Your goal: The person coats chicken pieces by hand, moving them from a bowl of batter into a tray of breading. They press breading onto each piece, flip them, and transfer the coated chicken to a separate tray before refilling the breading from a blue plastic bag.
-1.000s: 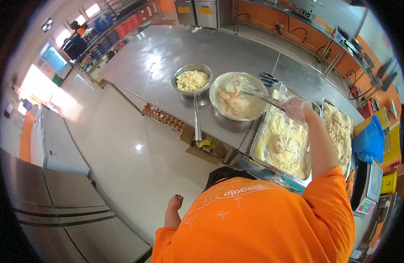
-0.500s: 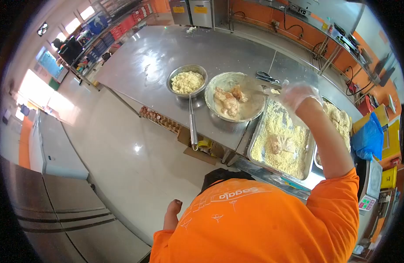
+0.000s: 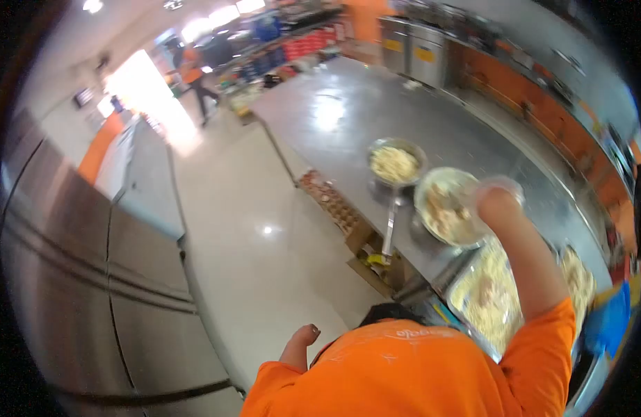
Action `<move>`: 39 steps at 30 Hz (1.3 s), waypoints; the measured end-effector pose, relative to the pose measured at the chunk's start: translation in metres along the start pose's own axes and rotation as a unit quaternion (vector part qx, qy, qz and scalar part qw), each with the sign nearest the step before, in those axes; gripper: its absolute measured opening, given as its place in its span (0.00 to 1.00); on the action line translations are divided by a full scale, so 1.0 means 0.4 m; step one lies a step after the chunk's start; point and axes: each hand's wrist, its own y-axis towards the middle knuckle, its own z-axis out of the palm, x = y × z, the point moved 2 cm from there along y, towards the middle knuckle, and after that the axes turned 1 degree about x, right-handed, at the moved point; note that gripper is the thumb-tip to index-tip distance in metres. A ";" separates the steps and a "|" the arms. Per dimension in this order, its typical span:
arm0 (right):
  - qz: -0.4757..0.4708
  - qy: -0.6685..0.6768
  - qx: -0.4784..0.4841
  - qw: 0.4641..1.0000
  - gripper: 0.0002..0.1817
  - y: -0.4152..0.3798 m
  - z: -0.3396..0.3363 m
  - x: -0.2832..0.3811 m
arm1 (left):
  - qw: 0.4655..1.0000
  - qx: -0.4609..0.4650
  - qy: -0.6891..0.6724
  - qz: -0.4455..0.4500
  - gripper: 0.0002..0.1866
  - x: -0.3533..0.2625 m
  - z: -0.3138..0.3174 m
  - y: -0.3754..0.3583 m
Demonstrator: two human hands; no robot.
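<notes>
My right hand [image 3: 498,194], in a clear plastic glove, is over the right side of a white bowl [image 3: 423,201] with pieces of battered meat [image 3: 442,208]; its fingers are blurred, and what they hold cannot be made out. Low beside my body, my left hand [image 3: 308,334] hangs away from the table, curled, its fingers mostly hidden. A strainer with a long handle [image 3: 389,233] holds pale yellow crumbs [image 3: 393,164] left of the bowl. Below my right forearm lies a tray of crumbs [image 3: 487,295] with a blurred piece in it.
The steel table [image 3: 459,132] stretches away ahead. Egg trays [image 3: 331,201] and a cardboard box [image 3: 376,260] are under its edge. A second tray [image 3: 578,278] and a blue bag [image 3: 607,321] are at right. Another person [image 3: 192,73] is near the bright doorway.
The view has swung left, and the table things appear lower and further right. My right hand has moved from above the crumb tray to the bowl. A person has come into view.
</notes>
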 end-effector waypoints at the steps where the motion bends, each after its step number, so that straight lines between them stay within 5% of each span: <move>1: -0.025 -0.034 -0.010 0.999 0.13 -0.005 -0.013 0.005 | 1.000 0.013 -0.002 -0.017 0.19 0.002 -0.006 -0.008; 4: 0.061 -0.014 0.056 0.996 0.13 0.025 -0.022 0.042 | 0.998 0.045 -0.003 -0.043 0.20 0.011 0.007 -0.017; 7: -0.026 -0.076 0.030 0.996 0.13 0.022 -0.035 0.037 | 0.997 0.028 -0.022 -0.069 0.21 0.038 0.015 -0.036; 15: 0.011 -0.030 0.022 0.999 0.12 0.034 -0.007 -0.024 | 0.991 0.092 0.021 -0.093 0.22 0.050 0.030 -0.042; 26: -0.028 -0.017 0.046 0.998 0.15 0.035 0.002 -0.004 | 0.999 -0.018 -0.038 -0.009 0.17 0.001 0.007 0.052; 33: -0.069 -0.059 0.125 0.988 0.23 0.106 0.034 -0.082 | 0.999 0.018 -0.028 -0.023 0.17 -0.061 0.011 0.034; 35: 0.004 0.017 0.194 0.981 0.26 0.091 0.049 -0.120 | 0.999 0.017 -0.041 -0.020 0.17 -0.077 0.017 0.019; 39: -0.004 -0.065 0.173 0.983 0.30 0.032 0.026 -0.101 | 0.996 0.001 -0.074 -0.049 0.16 -0.071 0.009 -0.016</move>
